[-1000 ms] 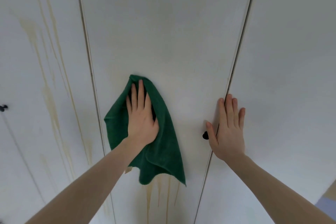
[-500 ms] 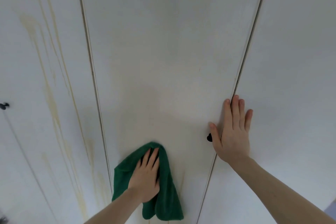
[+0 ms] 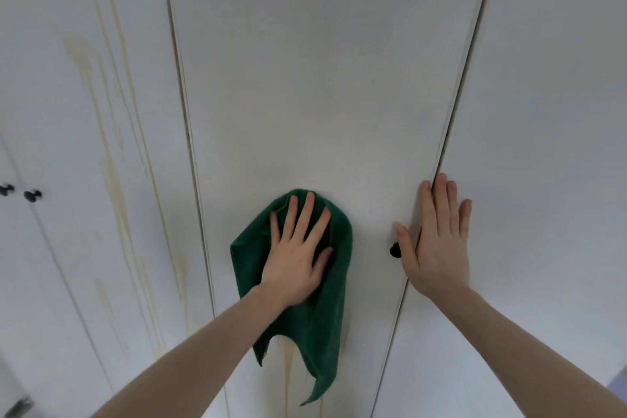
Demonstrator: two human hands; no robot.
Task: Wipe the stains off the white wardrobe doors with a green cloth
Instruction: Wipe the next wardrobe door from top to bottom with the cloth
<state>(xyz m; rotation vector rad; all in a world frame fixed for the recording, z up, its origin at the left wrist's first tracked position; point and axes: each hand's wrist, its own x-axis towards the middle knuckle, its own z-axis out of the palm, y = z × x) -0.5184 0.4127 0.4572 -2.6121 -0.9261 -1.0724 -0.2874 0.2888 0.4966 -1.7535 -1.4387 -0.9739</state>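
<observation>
Head cam, only view I've got: my left hand (image 3: 298, 258) is flat w/ fingers spread straight, pressing the green cloth (image 3: 325, 316) against the middle wardrobe door (image 3: 315, 78). No clenched grip there, just palm + fingers pushing it onto the panel. Cloth sits in the lower half of that door, roughly centred btwn its left and right edges, and the loose end hangs down below my wrist to a point. A couple of yellowish drip stains (image 3: 288, 370) show on the door right under the cloth, running toward the bottom edge.

My right hand (image 3: 437, 241) is also flat and relaxed, holding nothing, laid across the seam btwn the middle door and the right door (image 3: 549, 112); thumb is just beside the small black knob (image 3: 394, 250) near the middle door's right edge.

Left door (image 3: 51, 112) has long yellow-brown streaks (image 3: 115, 180) from the top down past mid height. Two more black knobs (image 3: 20, 193) sit at the far left edge.
</observation>
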